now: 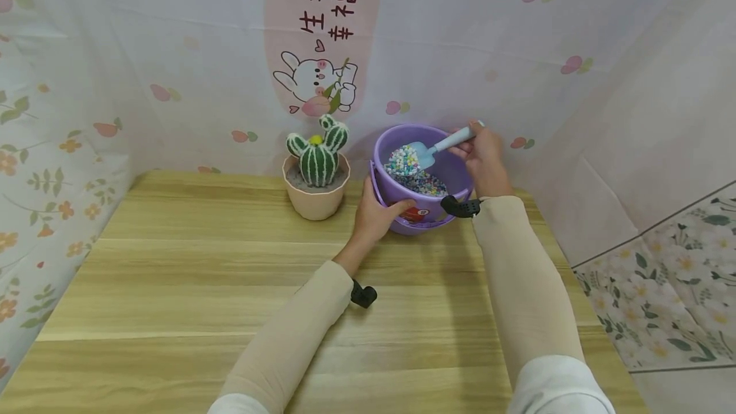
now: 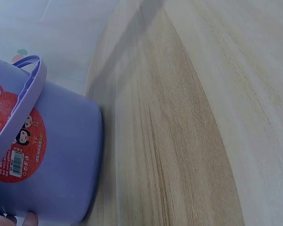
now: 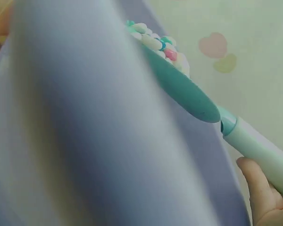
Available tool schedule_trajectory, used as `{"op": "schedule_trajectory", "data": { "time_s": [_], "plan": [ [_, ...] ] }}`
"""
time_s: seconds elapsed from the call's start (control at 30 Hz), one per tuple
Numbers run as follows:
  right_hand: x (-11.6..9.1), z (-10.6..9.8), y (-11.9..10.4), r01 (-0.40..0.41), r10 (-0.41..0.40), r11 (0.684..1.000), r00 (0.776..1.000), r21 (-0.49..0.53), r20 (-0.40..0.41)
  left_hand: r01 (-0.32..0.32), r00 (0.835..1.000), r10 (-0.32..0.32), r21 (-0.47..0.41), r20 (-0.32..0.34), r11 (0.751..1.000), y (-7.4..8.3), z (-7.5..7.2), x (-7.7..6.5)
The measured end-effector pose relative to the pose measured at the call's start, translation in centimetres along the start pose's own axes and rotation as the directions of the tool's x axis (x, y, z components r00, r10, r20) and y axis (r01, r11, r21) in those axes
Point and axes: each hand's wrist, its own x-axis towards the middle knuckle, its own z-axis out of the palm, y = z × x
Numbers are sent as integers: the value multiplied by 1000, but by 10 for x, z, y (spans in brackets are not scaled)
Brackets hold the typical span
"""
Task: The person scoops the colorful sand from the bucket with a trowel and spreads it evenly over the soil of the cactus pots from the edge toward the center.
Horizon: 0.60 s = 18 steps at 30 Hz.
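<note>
A purple bucket [image 1: 425, 195] stands at the back of the table with many small coloured pellets [image 1: 428, 183] inside. My left hand [image 1: 372, 216] holds its left side, thumb across the front near the red label; in the left wrist view only fingertips [image 2: 30, 219] show against the wall. My right hand [image 1: 485, 155] grips the pale handle of a small blue toy shovel [image 1: 425, 157] from beyond the bucket's right rim. Heaped with white, pink and green pellets, the blade is inside the bucket's mouth, above the other pellets. In the right wrist view, the blurred rim covers much of the scene.
Left of the bucket, a knitted cactus [image 1: 319, 165] sits in a peach pot [image 1: 316, 202]. A patterned cloth [image 1: 218, 69] hangs directly behind both. The wood-grain table [image 1: 190, 286] extends toward me and to the left, and its right edge runs near my right arm.
</note>
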Motion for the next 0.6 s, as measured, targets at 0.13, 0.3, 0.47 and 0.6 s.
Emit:
{"op": "schedule_trajectory", "data": {
  "time_s": [0.13,0.3,0.47,0.6],
  "plan": [
    [0,-4,-4,-32,33,997,999,76,-16,-4,1000,4,-9,-2,1000,0,0,0],
    [-2,-10,-7,-72,75,980,997,184,-10,-3,1000,3,-7,-1,1000,0,0,0],
    [-3,-14,-10,-103,112,958,994,269,-19,1,1000,-1,-6,1,1000,0,0,0],
    [-4,-18,-13,-136,151,926,988,353,-17,-2,1000,2,-8,6,1000,1,0,0]
  ]
}}
